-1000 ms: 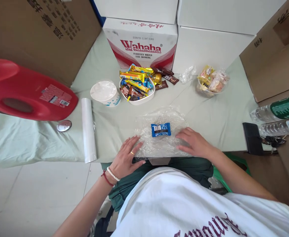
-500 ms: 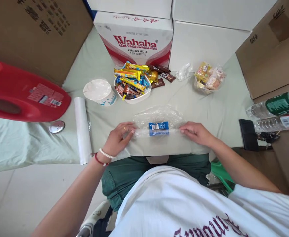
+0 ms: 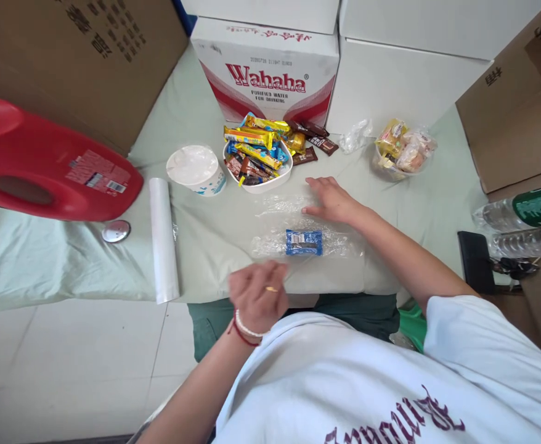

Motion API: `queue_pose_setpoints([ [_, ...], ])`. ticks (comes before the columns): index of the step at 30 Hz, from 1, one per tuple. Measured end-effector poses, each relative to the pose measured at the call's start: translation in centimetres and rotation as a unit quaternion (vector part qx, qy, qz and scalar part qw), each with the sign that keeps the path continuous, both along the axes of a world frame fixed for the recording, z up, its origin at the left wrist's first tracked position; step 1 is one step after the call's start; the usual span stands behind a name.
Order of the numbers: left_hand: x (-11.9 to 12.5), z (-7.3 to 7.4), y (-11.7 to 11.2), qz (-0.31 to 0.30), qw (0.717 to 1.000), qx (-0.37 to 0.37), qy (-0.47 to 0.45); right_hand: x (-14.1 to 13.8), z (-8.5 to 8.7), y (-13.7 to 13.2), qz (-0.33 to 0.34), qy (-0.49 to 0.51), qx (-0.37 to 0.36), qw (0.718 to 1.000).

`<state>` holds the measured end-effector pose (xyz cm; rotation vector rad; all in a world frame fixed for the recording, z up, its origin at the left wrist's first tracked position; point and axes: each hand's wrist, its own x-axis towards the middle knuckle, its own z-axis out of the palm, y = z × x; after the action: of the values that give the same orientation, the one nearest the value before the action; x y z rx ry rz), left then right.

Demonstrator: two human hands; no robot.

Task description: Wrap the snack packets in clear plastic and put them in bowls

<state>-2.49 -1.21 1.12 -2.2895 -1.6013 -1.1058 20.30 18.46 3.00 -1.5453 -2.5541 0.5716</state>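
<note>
A small blue-wrapped snack [image 3: 304, 242] lies on the table, with a clear plastic film [image 3: 339, 245] around it. Just beyond the snack, my right hand [image 3: 328, 200] is open, its fingers stretched out over the film's far part. My left hand [image 3: 259, 296] is above the table's near edge, below and left of the snack. It is bent at the wrist and blurred by motion, so I cannot make out how its fingers are set or whether they hold anything. A white roll of plastic film [image 3: 163, 240] lies to the left.
A white bowl [image 3: 270, 185] of several wrapped snacks stands behind, beside a white tub [image 3: 196, 169]. At the back right is a clear bowl [image 3: 390, 169] of wrapped snacks. A red jug [image 3: 58, 160], a Wahaha box [image 3: 270, 74], a phone [image 3: 476, 262] and bottles [image 3: 533, 206] surround the work area.
Both hands have let go of the film's near edge. My right hand has moved away from me and left; my left hand has come back toward my body. The film now wraps more closely round the snack.
</note>
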Motion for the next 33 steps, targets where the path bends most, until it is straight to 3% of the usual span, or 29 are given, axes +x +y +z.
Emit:
queue_pose_setpoints([
  [3,2.2,-0.6,0.6,-0.082,0.987,-0.110,0.079,-1.9,-0.8,1.3,-0.027,-0.014,-0.071,0.997],
  [7,3.4,-1.4,3.2,-0.071,0.973,-0.191,0.111,-1.7,0.6,0.0,0.041,0.098,-0.149,0.983],
  [9,3.5,-1.7,3.8,-0.069,0.970,-0.209,0.101,-1.2,1.5,-2.1,0.090,0.138,-0.117,0.979],
  [11,3.4,-1.9,3.9,-0.070,0.967,-0.230,0.080,-0.8,1.8,-4.8,0.149,0.102,-0.075,0.981],
  [13,3.1,-2.2,3.8,-0.077,0.962,-0.258,0.045,-0.6,1.3,-7.4,0.195,0.028,-0.045,0.979],
  [16,2.4,-2.8,3.7,-0.112,0.945,-0.294,-0.088,-0.4,-0.3,-10.1,0.200,-0.030,-0.013,0.979],
  [19,1.8,-3.2,3.6,-0.110,0.899,-0.312,-0.286,-0.5,-1.7,-11.2,0.198,-0.045,0.006,0.979],
  [21,1.6,-3.4,3.7,-0.068,0.849,-0.327,-0.409,-0.9,-2.0,-11.2,0.198,-0.052,0.010,0.979],
  [24,1.4,-3.8,4.3,0.006,0.751,-0.352,-0.558,-1.8,-1.8,-10.9,0.189,-0.065,0.006,0.980],
  [26,0.8,-4.1,4.9,0.062,0.719,-0.337,-0.604,-2.4,-1.5,-10.7,0.183,-0.077,0.002,0.980],
  [28,-0.1,-4.5,5.7,0.116,0.745,-0.302,-0.584,-2.7,-1.3,-10.6,0.183,-0.088,0.003,0.979],
  [30,-1.1,-4.7,6.8,0.138,0.797,-0.284,-0.514,-2.9,-1.1,-10.6,0.183,-0.098,0.008,0.978],
  [33,-2.2,-4.5,8.8,0.071,0.852,-0.309,-0.416,-3.0,-0.9,-10.7,0.180,-0.106,0.012,0.978],
])
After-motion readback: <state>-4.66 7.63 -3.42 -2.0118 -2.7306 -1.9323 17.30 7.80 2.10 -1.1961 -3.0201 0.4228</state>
